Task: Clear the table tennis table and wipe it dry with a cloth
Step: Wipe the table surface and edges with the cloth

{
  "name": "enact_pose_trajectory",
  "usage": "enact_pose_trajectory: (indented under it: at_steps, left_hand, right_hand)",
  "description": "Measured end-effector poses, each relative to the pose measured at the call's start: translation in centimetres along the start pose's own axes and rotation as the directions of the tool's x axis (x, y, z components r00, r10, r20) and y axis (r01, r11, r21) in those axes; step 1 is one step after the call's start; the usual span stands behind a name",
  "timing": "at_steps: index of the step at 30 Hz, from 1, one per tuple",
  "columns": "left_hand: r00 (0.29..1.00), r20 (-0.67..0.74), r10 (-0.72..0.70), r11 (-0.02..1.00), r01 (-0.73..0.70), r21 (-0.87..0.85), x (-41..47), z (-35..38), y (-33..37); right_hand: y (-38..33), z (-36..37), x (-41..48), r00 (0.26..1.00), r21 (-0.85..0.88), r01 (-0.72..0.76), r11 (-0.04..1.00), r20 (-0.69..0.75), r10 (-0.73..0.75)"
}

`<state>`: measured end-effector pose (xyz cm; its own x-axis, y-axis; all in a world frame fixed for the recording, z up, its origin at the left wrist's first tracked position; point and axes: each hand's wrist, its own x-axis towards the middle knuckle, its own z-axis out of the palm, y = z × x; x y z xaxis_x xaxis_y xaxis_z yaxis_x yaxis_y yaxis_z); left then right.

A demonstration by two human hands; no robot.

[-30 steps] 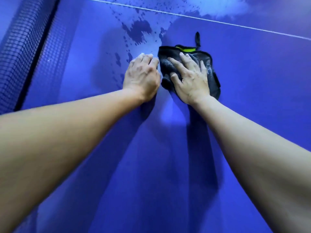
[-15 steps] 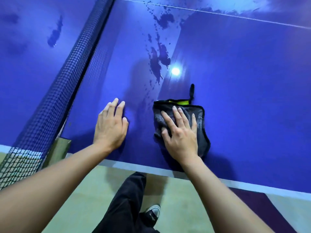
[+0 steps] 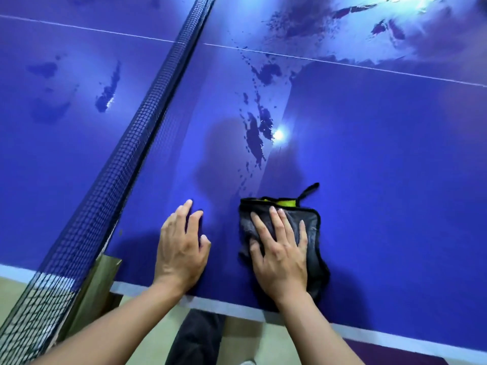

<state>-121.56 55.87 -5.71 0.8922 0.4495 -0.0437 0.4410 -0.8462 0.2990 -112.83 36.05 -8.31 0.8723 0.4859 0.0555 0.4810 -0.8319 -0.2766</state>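
A dark grey folded cloth with a yellow-green tag and a black loop lies on the blue table tennis table near its front edge. My right hand presses flat on the cloth with the fingers spread. To its left, my left hand rests flat on the bare table surface. Dark water patches spread beyond the cloth, and larger wet streaks lie past the white centre line.
The black net runs diagonally at the left, clamped on a brass-coloured post at the table edge. More water patches sit on the far side of the net. Below the white edge are the floor and my dark trouser leg.
Both hands and the cloth have slid back from the middle of the table to its front edge. The left hand has flattened out. The view now takes in the net, floor and leg.
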Motion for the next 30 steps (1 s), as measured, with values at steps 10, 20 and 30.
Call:
enact_pose_trajectory:
  at_steps: [10,20,30]
  left_hand:
    - [0.994,-0.080,0.076,0.997,-0.075,0.016,19.0,0.2,-2.6]
    - [0.994,-0.089,-0.057,0.998,0.054,-0.038,28.5,-1.0,-4.9]
    - [0.994,-0.097,-0.044,0.999,0.046,0.013,28.7,-0.5,-5.2]
  right_hand:
    - [3.2,0.5,20.6,0.994,-0.057,-0.106,0.993,-0.044,0.103]
    - [9.5,-0.2,41.8,0.953,-0.057,-0.290,0.955,-0.113,0.283]
    - [3.7,1.5,54.7,0.984,-0.024,-0.176,0.984,-0.008,0.176]
